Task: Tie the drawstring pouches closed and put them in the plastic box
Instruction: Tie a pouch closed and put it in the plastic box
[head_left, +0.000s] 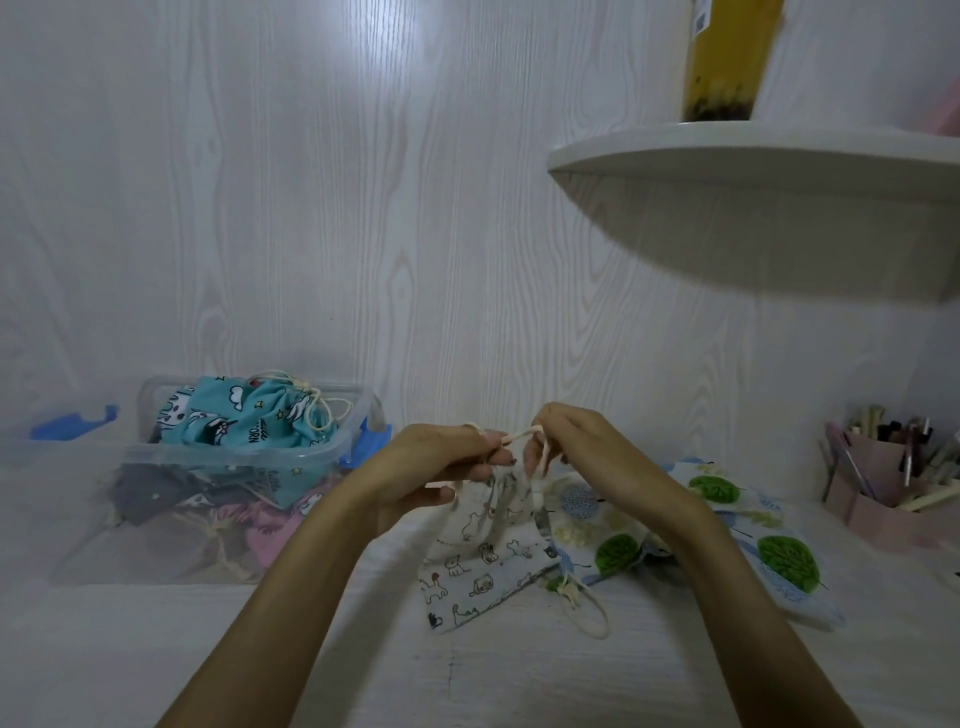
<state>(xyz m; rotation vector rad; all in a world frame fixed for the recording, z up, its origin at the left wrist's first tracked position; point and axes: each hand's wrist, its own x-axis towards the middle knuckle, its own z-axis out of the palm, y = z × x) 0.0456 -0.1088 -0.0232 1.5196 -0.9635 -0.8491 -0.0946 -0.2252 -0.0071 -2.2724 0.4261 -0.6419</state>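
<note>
Drawstring (519, 435) pinched between left hand (441, 462) and right hand (576, 441) (pouch (483, 551) hanging below).

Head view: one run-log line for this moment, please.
step: tying cord | left hand, right hand: pinch cord | animal-print pouch: held | plastic box: part filled

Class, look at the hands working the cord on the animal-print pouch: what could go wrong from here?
1. Both hands, left hand and right hand, pinch the cream drawstring in mid-air; a slip could loosen the knot.
2. The plastic box already looks heaped, with the turquoise unicorn pouch above its rim, so the animal-print pouch may not fit.
</note>
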